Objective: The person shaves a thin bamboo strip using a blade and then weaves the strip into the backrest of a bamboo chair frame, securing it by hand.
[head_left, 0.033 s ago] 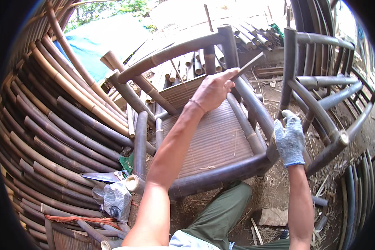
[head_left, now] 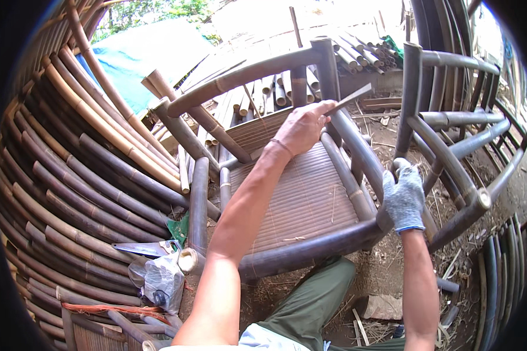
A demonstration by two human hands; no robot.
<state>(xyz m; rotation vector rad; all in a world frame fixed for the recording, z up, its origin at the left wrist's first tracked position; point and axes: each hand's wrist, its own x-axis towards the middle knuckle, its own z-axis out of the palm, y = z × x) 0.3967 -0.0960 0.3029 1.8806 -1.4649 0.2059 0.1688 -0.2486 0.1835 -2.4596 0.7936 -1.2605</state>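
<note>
A dark bamboo chair [head_left: 316,250] with a slatted seat [head_left: 293,193] stands in front of me. My left hand [head_left: 305,126], bare with a cord at the wrist, is closed around the handle end of a knife [head_left: 352,97]. Its narrow flat blade points to the far right, over the top of the chair's right arm. The handle itself is hidden in my fingers. My right hand [head_left: 405,198], in a grey knitted glove, is curled over the front end of that right arm, near the corner of the seat. Small pale shavings lie on the seat.
Another bamboo frame [head_left: 445,155] stands close on the right. Stacked bamboo poles [head_left: 99,199] fill the left side, with a handsaw [head_left: 149,248] and a plastic bag [head_left: 163,281] beside them. Cut bamboo lengths [head_left: 357,52] lie behind the chair; scraps litter the ground.
The knife blade has turned, showing more of its flat face. My left hand has shifted slightly right, and my gloved hand slightly down. A pale shaving now shows near the seat's front edge.
</note>
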